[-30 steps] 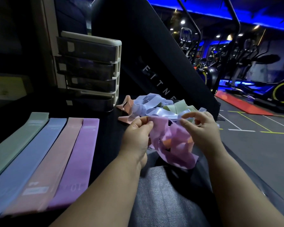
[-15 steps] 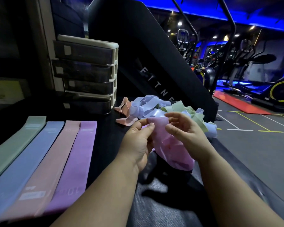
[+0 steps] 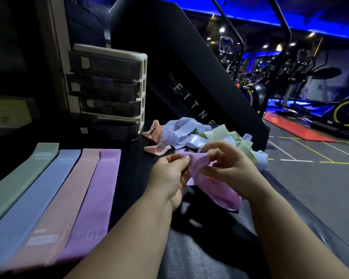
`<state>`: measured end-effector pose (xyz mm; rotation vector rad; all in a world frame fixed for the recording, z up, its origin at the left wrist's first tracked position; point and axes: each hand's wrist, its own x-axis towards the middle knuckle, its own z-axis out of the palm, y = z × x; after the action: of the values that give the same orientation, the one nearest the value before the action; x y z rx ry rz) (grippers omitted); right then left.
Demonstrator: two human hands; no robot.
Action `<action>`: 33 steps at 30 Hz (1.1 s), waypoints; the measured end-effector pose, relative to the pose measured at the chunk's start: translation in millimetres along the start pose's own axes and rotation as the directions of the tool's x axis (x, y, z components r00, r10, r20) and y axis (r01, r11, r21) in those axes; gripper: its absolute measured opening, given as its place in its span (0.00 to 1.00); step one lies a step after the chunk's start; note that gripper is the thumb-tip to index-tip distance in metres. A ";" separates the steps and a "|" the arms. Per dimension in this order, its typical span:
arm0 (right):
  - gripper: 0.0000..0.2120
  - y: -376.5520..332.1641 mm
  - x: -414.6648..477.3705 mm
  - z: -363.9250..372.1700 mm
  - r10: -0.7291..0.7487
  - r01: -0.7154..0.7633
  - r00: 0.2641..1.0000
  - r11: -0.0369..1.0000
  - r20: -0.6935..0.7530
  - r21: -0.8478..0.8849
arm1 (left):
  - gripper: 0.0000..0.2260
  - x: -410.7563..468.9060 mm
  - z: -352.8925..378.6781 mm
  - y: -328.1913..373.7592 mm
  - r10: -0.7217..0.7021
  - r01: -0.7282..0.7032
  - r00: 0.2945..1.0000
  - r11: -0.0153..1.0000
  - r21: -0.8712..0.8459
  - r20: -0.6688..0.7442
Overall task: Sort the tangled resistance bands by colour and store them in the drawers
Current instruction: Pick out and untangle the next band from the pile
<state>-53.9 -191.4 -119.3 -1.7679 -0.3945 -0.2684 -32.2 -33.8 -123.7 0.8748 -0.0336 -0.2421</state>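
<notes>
Along the lower left of the frame, four flat bands lie side by side on the tabletop, below the drawers. At centre, the left hand and right hand each pinch a purple band with curled fingers, just below the tangled pile. Untangling seems to be the step in hand; the next move likely calls for working this band free of the pile.
</notes>
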 end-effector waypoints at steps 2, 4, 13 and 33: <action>0.24 -1.2 0.2 0.7 -0.002 0.002 1.000 0.994 -0.001 -0.105 | 0.04 1.7 -1.5 -0.4 -0.007 0.007 0.999 1.000 -0.014 -0.041; 0.25 -1.5 1.2 2.5 -0.021 0.015 0.999 0.984 -0.031 -0.180 | 0.06 2.3 -1.5 -0.4 0.000 -0.001 0.999 1.000 -0.016 -0.054; 0.05 -4.6 1.1 6.1 -0.216 0.157 0.956 0.947 -0.197 -0.280 | 0.03 -4.9 -1.2 -0.3 0.251 -0.215 0.968 0.853 0.476 -0.013; 0.16 -18.1 -3.9 2.5 -0.119 0.128 0.992 0.944 -0.047 0.305 | 0.10 -6.8 0.3 -8.2 0.036 -0.233 0.931 0.823 0.518 0.363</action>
<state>-64.8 -185.8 -105.2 -1.4343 -0.5005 -0.3034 -40.4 -37.6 -129.3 1.3995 -0.5134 -0.2494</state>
